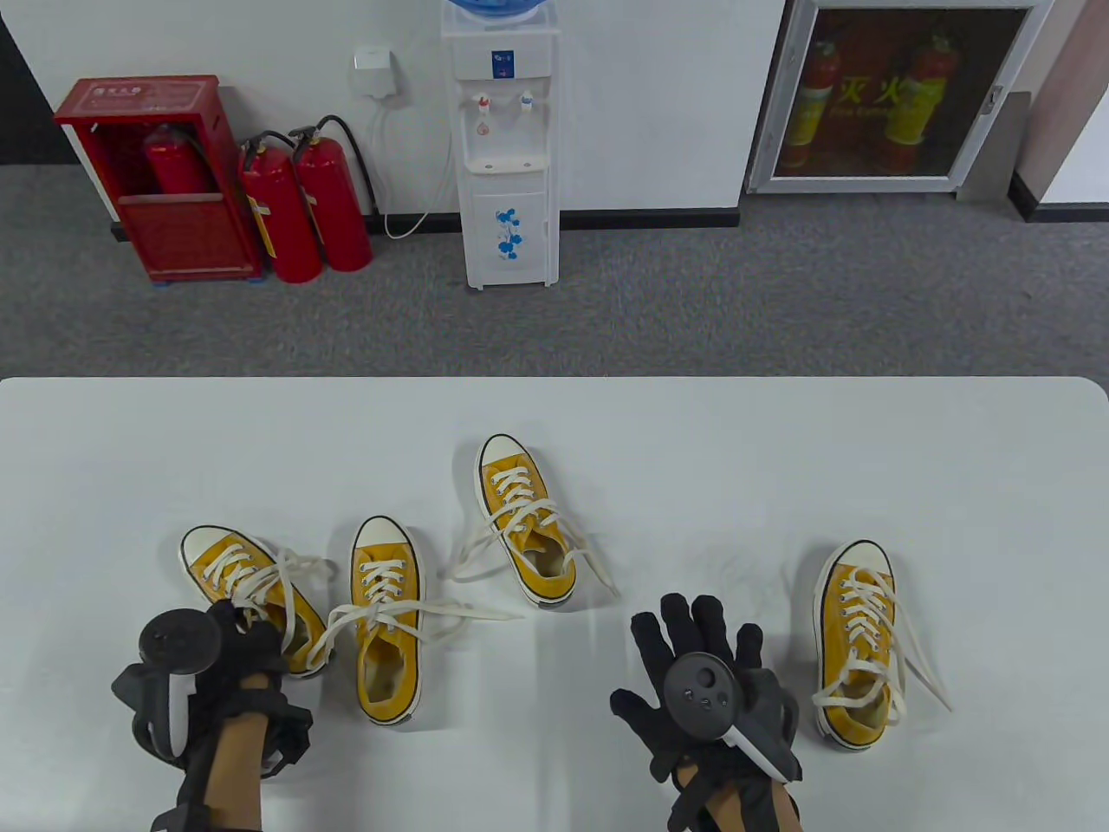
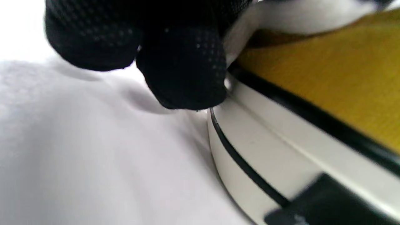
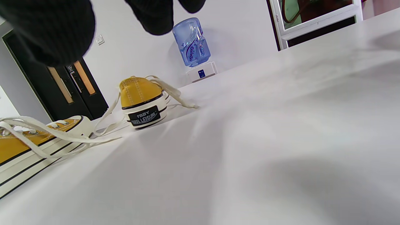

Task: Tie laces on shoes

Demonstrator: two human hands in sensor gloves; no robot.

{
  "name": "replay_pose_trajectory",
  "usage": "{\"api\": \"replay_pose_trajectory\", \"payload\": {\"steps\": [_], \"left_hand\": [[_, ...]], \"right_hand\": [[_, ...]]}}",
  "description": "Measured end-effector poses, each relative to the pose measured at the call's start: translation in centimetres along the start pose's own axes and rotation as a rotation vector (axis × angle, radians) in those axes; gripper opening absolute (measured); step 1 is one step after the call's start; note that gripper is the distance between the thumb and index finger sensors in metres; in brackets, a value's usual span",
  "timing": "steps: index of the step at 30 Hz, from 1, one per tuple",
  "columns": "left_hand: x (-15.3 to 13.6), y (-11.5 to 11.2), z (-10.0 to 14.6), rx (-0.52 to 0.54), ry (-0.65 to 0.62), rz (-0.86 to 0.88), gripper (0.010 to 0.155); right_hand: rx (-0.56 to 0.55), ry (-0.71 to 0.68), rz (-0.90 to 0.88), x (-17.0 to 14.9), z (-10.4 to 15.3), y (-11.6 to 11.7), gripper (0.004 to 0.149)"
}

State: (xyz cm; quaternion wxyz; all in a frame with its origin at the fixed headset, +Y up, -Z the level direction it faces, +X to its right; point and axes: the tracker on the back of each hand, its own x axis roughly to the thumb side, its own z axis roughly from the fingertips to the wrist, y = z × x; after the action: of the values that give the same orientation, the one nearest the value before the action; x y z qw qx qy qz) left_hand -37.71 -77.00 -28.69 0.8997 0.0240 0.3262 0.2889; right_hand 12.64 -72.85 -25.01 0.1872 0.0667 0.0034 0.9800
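Several yellow canvas sneakers with white laces lie on the white table [image 1: 780, 451]. My left hand [image 1: 238, 628] curls its fingers [image 2: 184, 68] over the heel end of the leftmost shoe [image 1: 227, 563], gripping its side [image 2: 312, 93] above the white sole. Beside it, the second shoe [image 1: 387, 624] trails loose laces to the right [image 3: 28, 147]. A third shoe [image 1: 524, 520] lies farther back, heel label showing [image 3: 143, 100]. My right hand [image 1: 693, 633] lies flat with its fingers [image 3: 47, 28] spread and holds nothing. It sits between the third shoe and the rightmost shoe [image 1: 858, 641].
Beyond the table's far edge, on grey carpet, stand a white water dispenser [image 1: 507, 147] with its blue bottle [image 3: 190, 42], two red fire extinguishers [image 1: 303, 208] and a red cabinet [image 1: 165, 173]. A glazed wall cabinet [image 1: 901, 95] is at the back right.
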Motion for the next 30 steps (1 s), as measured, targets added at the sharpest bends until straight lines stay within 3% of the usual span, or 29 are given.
{"api": "replay_pose_trajectory", "payload": {"steps": [16,30], "left_hand": [[0.0,1.1,0.0,0.089,-0.033,0.036,0.044],[5.3,4.5,4.3,0.234,-0.321,0.100,0.042]], "right_hand": [[0.007,0.001,-0.004,0.0,-0.1,0.1,0.085],[0.004,0.004,-0.001,0.0,-0.1,0.1,0.085]]}}
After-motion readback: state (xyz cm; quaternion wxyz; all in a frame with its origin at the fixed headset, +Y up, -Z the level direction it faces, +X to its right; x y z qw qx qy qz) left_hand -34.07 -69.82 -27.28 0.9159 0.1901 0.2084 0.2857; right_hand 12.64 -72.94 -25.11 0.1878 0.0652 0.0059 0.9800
